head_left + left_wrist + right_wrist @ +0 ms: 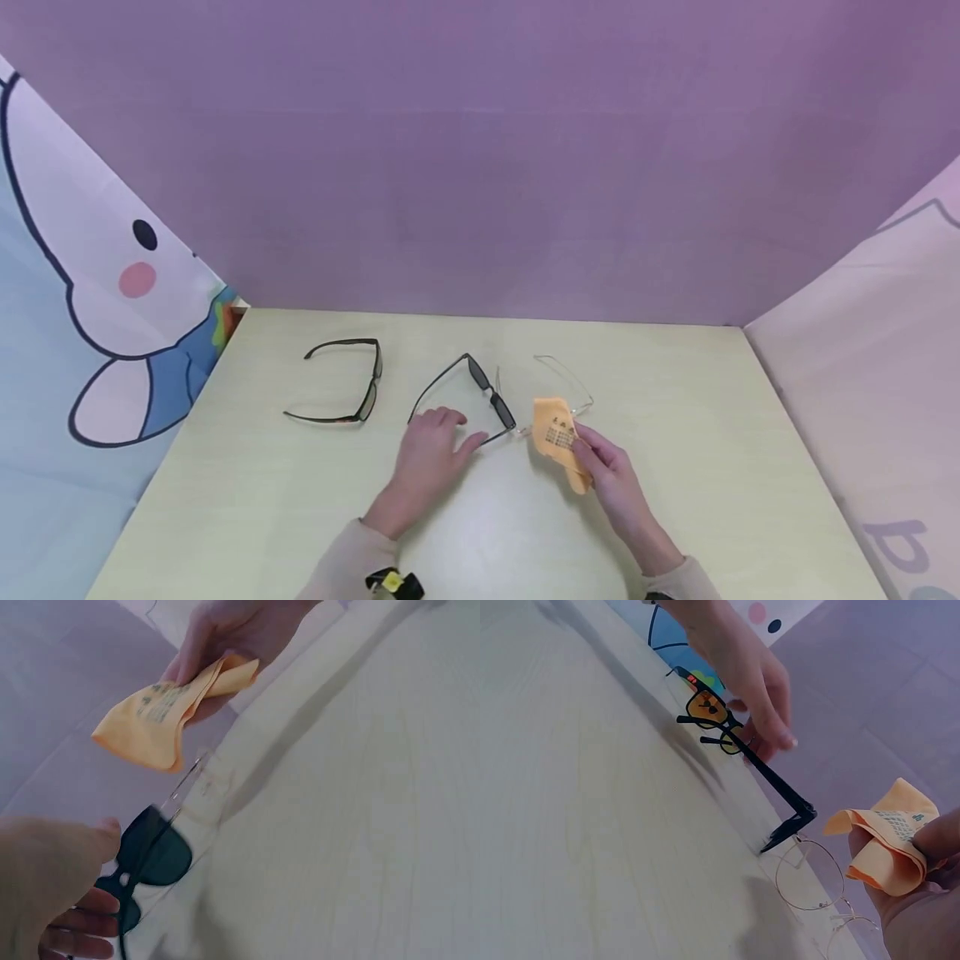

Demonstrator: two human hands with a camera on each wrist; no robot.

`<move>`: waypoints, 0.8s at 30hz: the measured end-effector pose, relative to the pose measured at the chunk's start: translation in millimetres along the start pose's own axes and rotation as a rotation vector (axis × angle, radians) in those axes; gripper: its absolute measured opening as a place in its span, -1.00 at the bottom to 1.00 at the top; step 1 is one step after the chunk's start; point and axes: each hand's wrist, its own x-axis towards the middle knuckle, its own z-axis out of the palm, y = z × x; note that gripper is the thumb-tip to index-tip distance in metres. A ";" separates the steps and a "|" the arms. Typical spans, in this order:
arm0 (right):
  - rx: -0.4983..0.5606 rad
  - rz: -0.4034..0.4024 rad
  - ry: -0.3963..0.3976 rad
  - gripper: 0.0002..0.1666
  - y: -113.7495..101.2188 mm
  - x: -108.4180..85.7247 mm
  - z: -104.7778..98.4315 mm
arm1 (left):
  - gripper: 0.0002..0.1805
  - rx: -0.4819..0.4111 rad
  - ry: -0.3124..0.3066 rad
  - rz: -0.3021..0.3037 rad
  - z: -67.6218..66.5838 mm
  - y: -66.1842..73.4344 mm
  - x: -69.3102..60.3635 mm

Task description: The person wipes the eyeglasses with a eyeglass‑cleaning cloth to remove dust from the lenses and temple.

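Observation:
My right hand pinches a folded orange lens cloth with dark print, held above the table. Partly behind the cloth lie thin wire-framed eyeglasses with round rims. Dark-lensed sunglasses stand mid-table with their temples unfolded toward the left. My left hand is over these temples, fingers loosely bent and thumb apart. In the left wrist view, the sunglasses show just beyond the left fingers, and no grip on them can be seen.
Another pair of black-framed glasses lies further left, temples unfolded. The pale wooden table meets a purple backdrop at the back. Printed cartoon cloth hangs at the left, and a pale cloth at the right.

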 end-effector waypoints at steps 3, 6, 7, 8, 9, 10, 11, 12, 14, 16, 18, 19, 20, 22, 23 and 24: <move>-0.005 0.004 0.004 -0.50 0.0 0.0 0.0 | -0.52 0.033 -0.048 -0.024 10.0 13.8 2.5; -0.006 0.007 0.014 -0.50 0.9 -1.1 -0.1 | -0.48 0.090 -0.070 -0.031 19.8 25.6 6.7; -0.003 0.007 0.017 -0.51 1.6 -1.4 0.2 | -0.46 0.110 -0.076 -0.031 23.1 29.1 7.9; 0.003 0.011 0.018 -0.51 2.2 -1.7 0.8 | -0.44 0.135 -0.082 -0.029 26.0 32.5 9.0; 0.005 0.012 0.016 -0.51 2.9 -1.9 1.4 | -0.42 0.158 -0.087 -0.028 28.5 35.6 10.3; 0.008 0.013 0.017 -0.51 3.6 -2.0 2.2 | -0.41 0.174 -0.090 -0.028 31.1 38.4 11.3; 0.010 0.013 0.017 -0.51 4.3 -2.0 2.8 | -0.39 0.186 -0.098 -0.031 33.3 40.9 12.3; 0.010 0.014 0.017 -0.51 4.4 -2.1 3.4 | -0.39 0.195 -0.097 -0.029 35.0 43.0 12.9; 0.009 0.017 0.015 -0.51 4.3 -2.0 4.2 | -0.41 0.205 -0.093 -0.028 37.6 46.8 14.2; 0.006 0.015 0.014 -0.51 4.2 -2.1 4.2 | -0.46 0.203 -0.082 -0.026 40.2 49.2 15.4; 0.006 0.016 0.015 -0.50 4.1 -2.5 4.1 | -0.51 0.207 -0.064 -0.016 42.6 50.5 16.3; 0.005 0.017 0.015 -0.51 4.1 -2.6 4.1 | -0.51 0.212 -0.053 -0.008 43.7 50.8 16.7; 0.004 0.018 0.015 -0.50 4.1 -2.9 4.0 | -0.51 0.218 -0.042 -0.001 44.5 50.9 17.1; 0.003 0.021 0.017 -0.51 4.1 -3.6 4.1 | -0.50 0.231 -0.014 0.018 46.3 50.7 17.8; 0.003 0.023 0.017 -0.51 4.1 -3.8 4.3 | -0.50 0.235 0.004 0.025 46.9 50.8 18.1; 0.003 0.023 0.016 -0.51 4.2 -4.2 4.4 | -0.51 0.237 0.020 0.029 47.5 50.7 18.3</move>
